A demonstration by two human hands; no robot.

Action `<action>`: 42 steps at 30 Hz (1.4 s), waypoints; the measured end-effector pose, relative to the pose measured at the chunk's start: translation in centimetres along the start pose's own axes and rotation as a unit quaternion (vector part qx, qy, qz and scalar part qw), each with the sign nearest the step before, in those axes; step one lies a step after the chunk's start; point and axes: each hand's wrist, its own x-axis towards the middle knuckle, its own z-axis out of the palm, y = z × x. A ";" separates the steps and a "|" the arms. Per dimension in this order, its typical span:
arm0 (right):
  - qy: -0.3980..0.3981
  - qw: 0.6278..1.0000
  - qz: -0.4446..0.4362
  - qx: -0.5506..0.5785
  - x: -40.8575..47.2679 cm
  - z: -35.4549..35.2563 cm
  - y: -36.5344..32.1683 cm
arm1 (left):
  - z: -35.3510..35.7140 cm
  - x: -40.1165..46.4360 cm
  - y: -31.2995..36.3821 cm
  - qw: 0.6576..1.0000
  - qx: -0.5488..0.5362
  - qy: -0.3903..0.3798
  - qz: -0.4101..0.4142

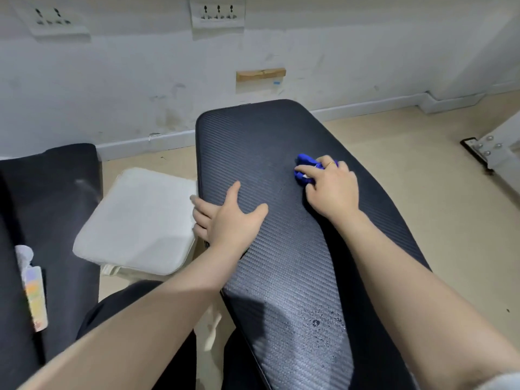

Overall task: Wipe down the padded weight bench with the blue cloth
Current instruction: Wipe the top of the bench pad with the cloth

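The padded weight bench (pixel 261 142) is a long black pad with a ribbed weave, running from the wall toward me. My right hand (pixel 332 190) presses a bunched blue cloth (pixel 305 161) onto the pad's right middle; only a small part of the cloth shows past my fingers. My left hand (pixel 228 218) lies flat with fingers spread on the pad's left edge, some fingers curling over the side. Water droplets (pixel 320 323) sit on the near part of the pad.
A folded white cushion (pixel 135 220) lies on the floor left of the bench. A second black pad (pixel 56 198) stands at far left with a small packet (pixel 33 294) on it. The white wall is close behind; a metal bracket (pixel 478 149) sits at right.
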 end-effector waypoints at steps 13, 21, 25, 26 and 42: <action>-0.007 1.000 0.027 0.012 0.4 -0.1 2.0 | -0.3 2.4 -3.1 0.853 0.190 0.074 0.481; -0.016 0.990 -0.127 0.051 -3.9 -0.9 0.9 | -0.5 2.4 -3.0 0.846 0.199 0.034 0.493; 0.007 0.999 0.036 0.017 0.8 0.0 4.6 | -0.4 2.7 -3.3 0.836 0.206 0.030 0.508; 0.006 0.998 0.066 0.018 1.2 0.0 4.6 | -0.4 2.7 -3.3 0.836 0.205 0.031 0.508; 0.026 0.999 -0.013 0.035 -1.5 -0.2 3.5 | -0.2 3.1 -3.3 0.829 0.177 0.027 0.530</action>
